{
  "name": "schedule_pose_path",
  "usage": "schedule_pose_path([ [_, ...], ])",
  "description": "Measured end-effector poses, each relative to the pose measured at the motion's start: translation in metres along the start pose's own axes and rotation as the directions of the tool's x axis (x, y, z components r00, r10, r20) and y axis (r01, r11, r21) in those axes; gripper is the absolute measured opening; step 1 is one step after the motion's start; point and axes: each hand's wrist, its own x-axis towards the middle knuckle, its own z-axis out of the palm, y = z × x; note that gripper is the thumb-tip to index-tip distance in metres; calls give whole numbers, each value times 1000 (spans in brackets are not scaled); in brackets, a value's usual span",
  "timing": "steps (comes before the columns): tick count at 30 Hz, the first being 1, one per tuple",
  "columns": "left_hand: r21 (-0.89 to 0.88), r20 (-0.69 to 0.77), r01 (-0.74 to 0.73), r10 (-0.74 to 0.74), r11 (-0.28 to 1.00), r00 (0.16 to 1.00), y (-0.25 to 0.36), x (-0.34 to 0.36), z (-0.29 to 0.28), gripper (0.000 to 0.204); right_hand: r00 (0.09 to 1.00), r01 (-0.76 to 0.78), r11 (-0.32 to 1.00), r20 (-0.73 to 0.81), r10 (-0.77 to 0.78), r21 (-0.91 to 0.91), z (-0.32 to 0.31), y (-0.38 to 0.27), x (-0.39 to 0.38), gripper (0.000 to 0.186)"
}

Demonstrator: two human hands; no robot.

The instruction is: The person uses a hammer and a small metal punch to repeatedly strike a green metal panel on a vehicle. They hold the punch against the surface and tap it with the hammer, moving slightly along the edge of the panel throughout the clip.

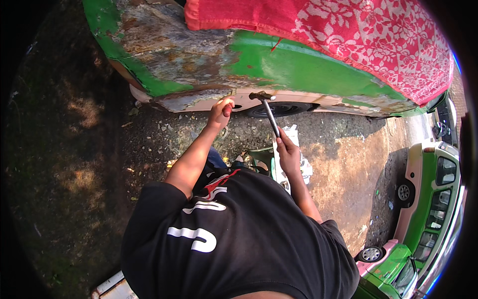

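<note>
Beside green vehicle (308, 70), left hand (218, 110) around red handle (227, 110), right hand (289, 153) around hammer (270, 114).

At your upper right you see a red cloth (378, 45) with pale flowers. Far to your right stands a green and pale pink van (414, 226), with wheels (371, 254) and a row of side windows (438, 209) facing you. Between you and it spreads brown dirt (343, 189), partly sunlit. To your left, the ground (64, 149) is deeply shaded, with brighter patches. A whitish object (119, 289), its kind unclear, shows at your lower left.
</note>
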Motion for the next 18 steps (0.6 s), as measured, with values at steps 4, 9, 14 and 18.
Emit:
schedule_pose_path([
  [4, -106, -12, 99, -100, 989, 995, -4, -4, 0, 22, 1000, 8, 1000, 12, -8, -13, -2, -5, -2, 37],
  [9, -90, 31, 115, -113, 989, 993, -4, 1, -7, 10, 999, 38, 999, -2, -38, -3, -2, 1, 0, 38],
  [14, -46, 8, 0, 0, 999, 1000, -9, 3, -8, 13, 999, 33, 999, 2, -33, -5, -1, -4, -1, 37],
  [18, -57, 15, 38, -37, 998, 999, -11, 4, -8, 13, 999, 52, 999, -2, -52, -2, -1, 0, 2, 38],
])
